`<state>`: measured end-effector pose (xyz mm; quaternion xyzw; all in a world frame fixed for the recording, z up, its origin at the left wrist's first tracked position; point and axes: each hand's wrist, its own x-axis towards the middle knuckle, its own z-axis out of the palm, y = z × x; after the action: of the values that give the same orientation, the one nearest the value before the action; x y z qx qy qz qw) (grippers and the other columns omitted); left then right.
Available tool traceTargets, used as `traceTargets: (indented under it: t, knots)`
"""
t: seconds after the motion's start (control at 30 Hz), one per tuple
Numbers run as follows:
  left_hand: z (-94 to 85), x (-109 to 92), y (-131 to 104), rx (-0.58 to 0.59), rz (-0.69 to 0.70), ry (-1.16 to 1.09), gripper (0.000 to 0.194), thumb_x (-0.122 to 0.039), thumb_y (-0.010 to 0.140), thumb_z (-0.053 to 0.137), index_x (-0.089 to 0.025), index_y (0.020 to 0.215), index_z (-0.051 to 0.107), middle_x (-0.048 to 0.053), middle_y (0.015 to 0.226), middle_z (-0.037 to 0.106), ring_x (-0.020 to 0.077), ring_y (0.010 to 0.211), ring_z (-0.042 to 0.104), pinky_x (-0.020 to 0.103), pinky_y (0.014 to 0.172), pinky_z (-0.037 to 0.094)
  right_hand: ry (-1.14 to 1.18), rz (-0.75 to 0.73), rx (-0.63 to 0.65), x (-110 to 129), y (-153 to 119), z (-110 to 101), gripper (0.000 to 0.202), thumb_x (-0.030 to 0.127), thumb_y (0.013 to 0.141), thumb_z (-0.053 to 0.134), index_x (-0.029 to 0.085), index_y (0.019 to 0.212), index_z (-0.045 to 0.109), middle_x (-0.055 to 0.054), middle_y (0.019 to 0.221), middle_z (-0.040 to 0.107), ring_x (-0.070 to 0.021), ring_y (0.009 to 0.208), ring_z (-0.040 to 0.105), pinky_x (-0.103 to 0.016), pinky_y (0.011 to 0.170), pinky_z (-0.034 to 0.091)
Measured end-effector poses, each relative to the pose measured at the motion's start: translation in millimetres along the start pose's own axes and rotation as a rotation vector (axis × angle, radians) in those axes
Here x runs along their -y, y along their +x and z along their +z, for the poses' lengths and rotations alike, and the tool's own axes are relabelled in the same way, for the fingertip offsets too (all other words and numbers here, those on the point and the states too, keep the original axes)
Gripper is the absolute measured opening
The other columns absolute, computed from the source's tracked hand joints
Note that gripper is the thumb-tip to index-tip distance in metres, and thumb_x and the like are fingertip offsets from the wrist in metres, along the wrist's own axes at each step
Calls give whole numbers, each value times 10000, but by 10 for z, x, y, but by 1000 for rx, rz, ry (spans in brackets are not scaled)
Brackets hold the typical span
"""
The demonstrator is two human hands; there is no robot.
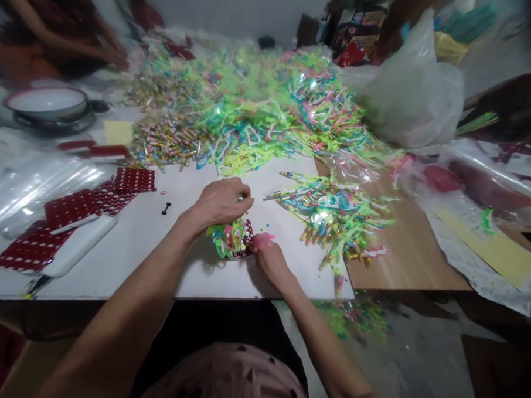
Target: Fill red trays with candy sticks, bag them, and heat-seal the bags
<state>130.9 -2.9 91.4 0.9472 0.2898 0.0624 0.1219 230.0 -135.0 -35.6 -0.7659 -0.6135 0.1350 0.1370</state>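
My left hand (226, 202) is above a small bundle of green, white and pink plastic pieces (227, 239), its fingers curled together; what they hold, if anything, is hidden. The bundle sits in a dark red patterned holder (248, 232) on the white board (184, 255). At the holder's right side, my right hand (272, 260) is closed, with a pink plastic piece (262, 240) at its fingertips. Just right lies a loose pile of colourful wrapped sticks (336, 210). Tiny coloured bits are scattered near the holder.
A large heap of green and multicoloured sticks (262, 117) covers the back. Red dotted strips (72, 210) and clear plastic (40, 179) lie left, near a white basin (45, 100). A plastic bag (414, 87) stands right. Another person's arm (65, 37) shows at back left.
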Motion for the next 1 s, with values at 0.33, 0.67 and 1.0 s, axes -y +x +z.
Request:
traceTargets:
  t: [0.33,0.67,1.0]
  knots:
    - [9,-6,4,-9,-39,-14,364,-384,802,369,-217,869,685,50,973,631,239,895,591,344,758,418,-106,-199,288,-191,420,-394,186,161,879,530,153,1047,611,-77,960,678,-185,839,634,-235,707,459]
    - [-14,-27,-18,-6,-59,-65,388,-441,834,367,-229,872,689,42,950,643,230,895,609,342,816,433,-446,-199,-27,-540,857,-532,212,112,911,438,151,1019,617,-121,1097,583,-219,1003,537,-287,804,445]
    - [-1,-34,1,-4,-67,-40,386,-446,826,381,-226,894,691,41,1013,653,231,917,607,340,804,443,-209,246,-98,-746,566,-447,255,246,898,477,102,1090,563,-146,990,642,-238,863,610,-310,736,435]
